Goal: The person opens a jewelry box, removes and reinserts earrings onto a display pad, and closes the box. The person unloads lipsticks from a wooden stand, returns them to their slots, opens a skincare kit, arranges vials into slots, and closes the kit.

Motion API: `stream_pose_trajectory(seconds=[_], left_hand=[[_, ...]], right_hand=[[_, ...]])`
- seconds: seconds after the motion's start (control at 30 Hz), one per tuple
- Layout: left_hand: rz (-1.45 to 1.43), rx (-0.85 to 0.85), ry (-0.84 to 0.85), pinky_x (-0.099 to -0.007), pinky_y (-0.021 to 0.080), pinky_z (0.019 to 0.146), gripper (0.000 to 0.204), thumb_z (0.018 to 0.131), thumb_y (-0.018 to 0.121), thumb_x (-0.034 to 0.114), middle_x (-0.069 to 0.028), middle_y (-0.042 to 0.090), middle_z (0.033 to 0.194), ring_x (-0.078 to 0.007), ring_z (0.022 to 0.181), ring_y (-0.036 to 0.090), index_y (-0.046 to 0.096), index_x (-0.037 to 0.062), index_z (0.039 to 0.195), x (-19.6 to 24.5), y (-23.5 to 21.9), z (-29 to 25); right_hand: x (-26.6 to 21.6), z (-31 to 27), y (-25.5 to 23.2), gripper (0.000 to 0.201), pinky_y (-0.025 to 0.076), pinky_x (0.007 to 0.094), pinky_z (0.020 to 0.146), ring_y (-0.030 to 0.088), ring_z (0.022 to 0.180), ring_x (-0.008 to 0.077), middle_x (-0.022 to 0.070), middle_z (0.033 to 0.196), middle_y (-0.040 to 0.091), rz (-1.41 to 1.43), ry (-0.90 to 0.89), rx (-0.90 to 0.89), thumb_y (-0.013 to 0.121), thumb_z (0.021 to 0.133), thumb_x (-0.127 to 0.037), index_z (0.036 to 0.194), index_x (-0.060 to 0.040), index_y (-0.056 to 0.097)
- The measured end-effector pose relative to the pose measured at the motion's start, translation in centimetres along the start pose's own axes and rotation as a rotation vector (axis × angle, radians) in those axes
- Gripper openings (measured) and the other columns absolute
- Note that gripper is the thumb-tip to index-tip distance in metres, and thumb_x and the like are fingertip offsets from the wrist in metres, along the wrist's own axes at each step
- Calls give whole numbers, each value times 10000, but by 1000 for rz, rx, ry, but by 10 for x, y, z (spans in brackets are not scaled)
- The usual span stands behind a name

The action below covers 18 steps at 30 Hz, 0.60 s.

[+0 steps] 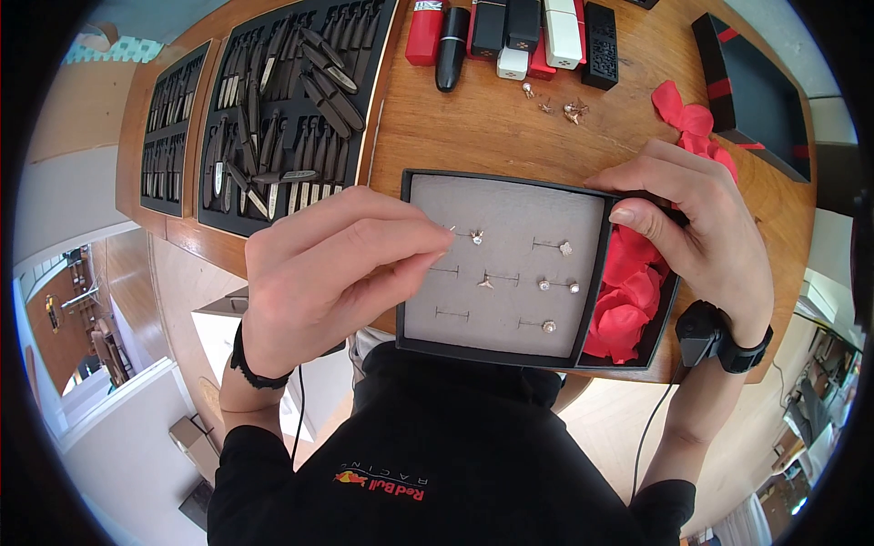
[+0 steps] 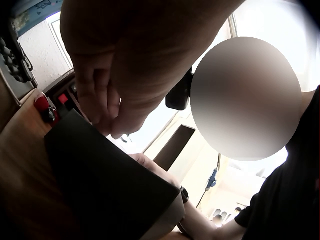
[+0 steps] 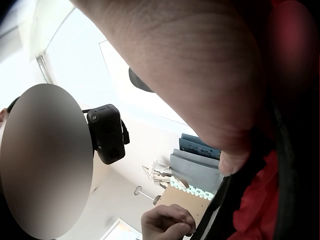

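A black jewelry box (image 1: 401, 273) with a grey slotted pad (image 1: 501, 205) lies at the table's front edge. Several small sparkling stud earrings (image 1: 548, 326) sit in the pad's slots. Above the pad's left side, my left hand (image 1: 337, 268) pinches thumb and fingers together, with a tiny bright bit showing at the tips, apparently an earring mostly hidden by them. My right hand (image 1: 696, 200) grips the box's far right corner, its thumb over the divider. Beside the pad, the narrow compartment holds red petals (image 1: 628, 291); they also show in the right wrist view.
Loose earrings (image 1: 574, 111) lie on the wood beyond the box. Behind them stand lipsticks and small cases (image 1: 492, 32). A black lid with red ribbon (image 1: 756, 96) and more petals (image 1: 683, 114) are at right. Trays of dark-handled tools (image 1: 291, 100) fill the left.
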<state>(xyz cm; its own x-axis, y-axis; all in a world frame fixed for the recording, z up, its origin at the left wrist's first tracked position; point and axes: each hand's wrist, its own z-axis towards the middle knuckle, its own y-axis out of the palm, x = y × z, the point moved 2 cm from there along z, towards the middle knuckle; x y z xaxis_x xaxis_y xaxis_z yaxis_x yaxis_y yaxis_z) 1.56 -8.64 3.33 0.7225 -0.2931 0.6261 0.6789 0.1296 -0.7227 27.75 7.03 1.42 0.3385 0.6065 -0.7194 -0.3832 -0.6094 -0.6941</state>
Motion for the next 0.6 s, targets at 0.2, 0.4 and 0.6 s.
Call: stream_pose_trajectory(seconds=[0.2,0.4,0.6], left_hand=[[38,6,-83,-276,563,700,228,759,854,-75,-91,765,917,-213,827,740,792,32,951,3,0,3],[215,-71,-50,-312,485,689,260,737,854,-37,-43,639,928,-205,883,613,807,80,964,9,0,6],[263,-123,-142,-326,480,699,235,737,857,-15,-35,618,922,-215,900,579,808,70,950,5,1,5]], right_hand=[[0,0,0,286,527,366,773,683,858,312,141,927,694,1,2,7,739,974,-228,1123,16,758],[0,0,1,294,527,362,774,683,857,306,140,921,695,1,-1,17,739,976,-239,1120,17,759],[0,0,1,298,531,363,782,689,867,306,141,927,698,-8,-6,16,733,980,-244,1122,17,759]])
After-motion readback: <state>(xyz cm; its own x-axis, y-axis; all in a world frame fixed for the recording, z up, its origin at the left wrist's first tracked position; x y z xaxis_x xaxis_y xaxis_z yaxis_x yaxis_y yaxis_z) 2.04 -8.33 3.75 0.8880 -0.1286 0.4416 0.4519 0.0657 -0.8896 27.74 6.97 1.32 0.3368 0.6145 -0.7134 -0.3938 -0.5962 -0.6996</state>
